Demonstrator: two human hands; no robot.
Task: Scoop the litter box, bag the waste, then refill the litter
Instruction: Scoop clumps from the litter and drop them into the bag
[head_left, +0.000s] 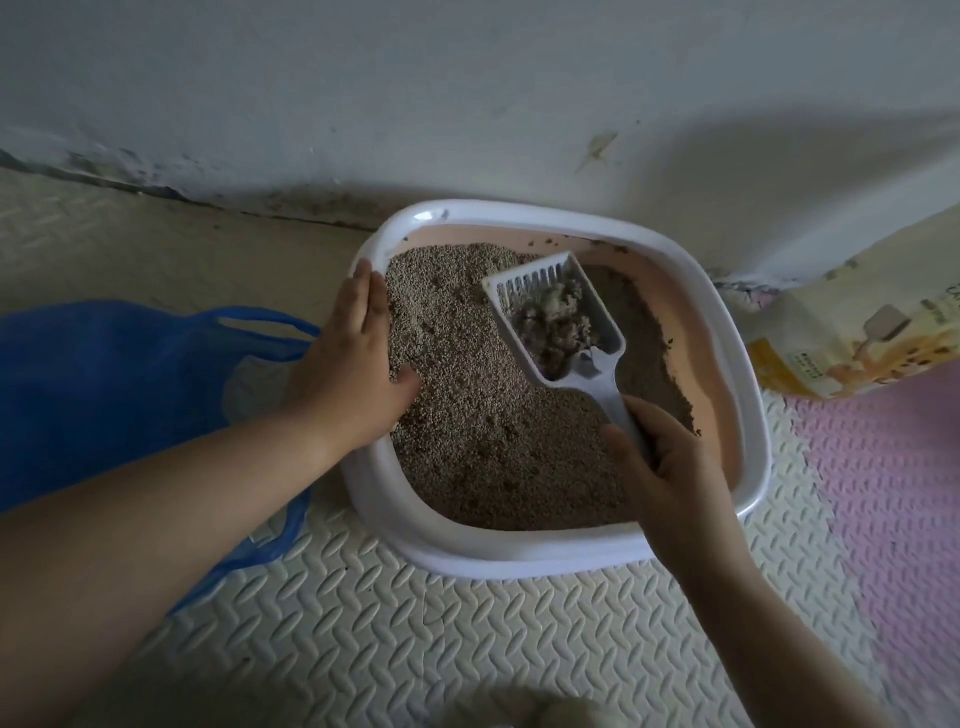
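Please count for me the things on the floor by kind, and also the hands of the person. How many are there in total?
litter box: 1
scoop: 1
blue plastic bag: 1
litter package: 1
hands: 2, the left hand and the right hand
total: 6

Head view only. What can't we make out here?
All in the head view:
The blue bag: cut off by the left edge and partly behind the left forearm; contents unseen.
The litter sack: cut off by the right edge; print too small to read.
Handle of the scoop: mostly hidden in the grip of the right hand.
The pale shape at the bottom edge: cut off, blurred, unidentifiable.
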